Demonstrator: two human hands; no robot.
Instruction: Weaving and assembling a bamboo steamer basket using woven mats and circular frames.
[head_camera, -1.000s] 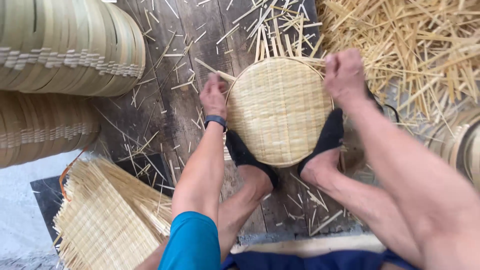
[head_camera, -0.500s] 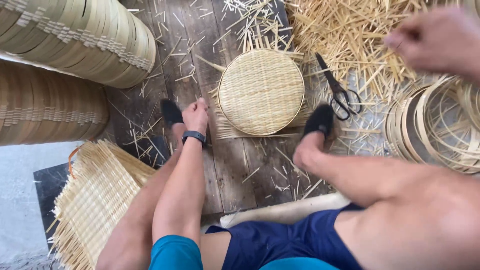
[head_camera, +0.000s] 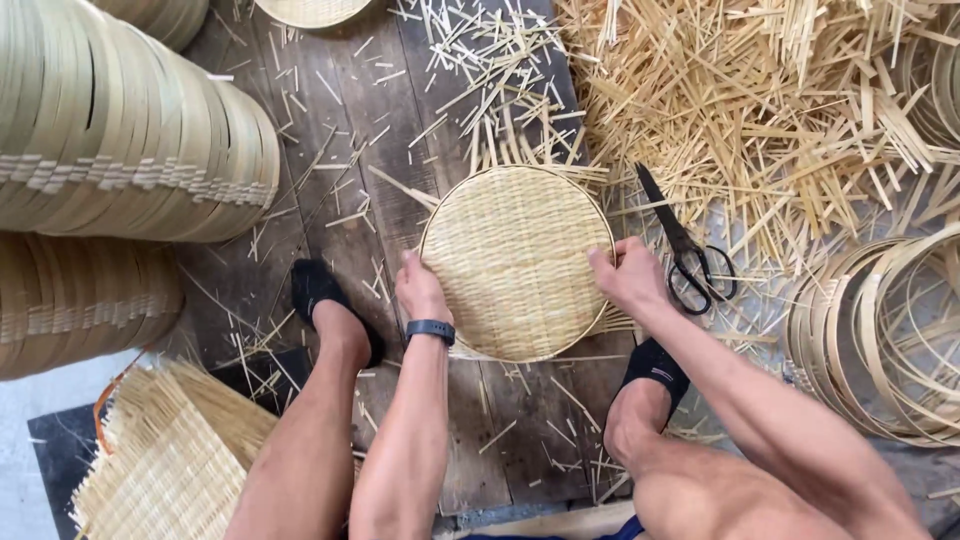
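Head view, centre of frame: a round, flat woven bamboo tray (head_camera: 515, 262) lies on rough grey planks (head_camera: 300, 140). Left hand (head_camera: 420, 290) grips its left rim, right hand (head_camera: 628, 275) curls on its right rim. Black scissors (head_camera: 685, 245) lie just right, beside splintered straw-coloured strips (head_camera: 760, 110).
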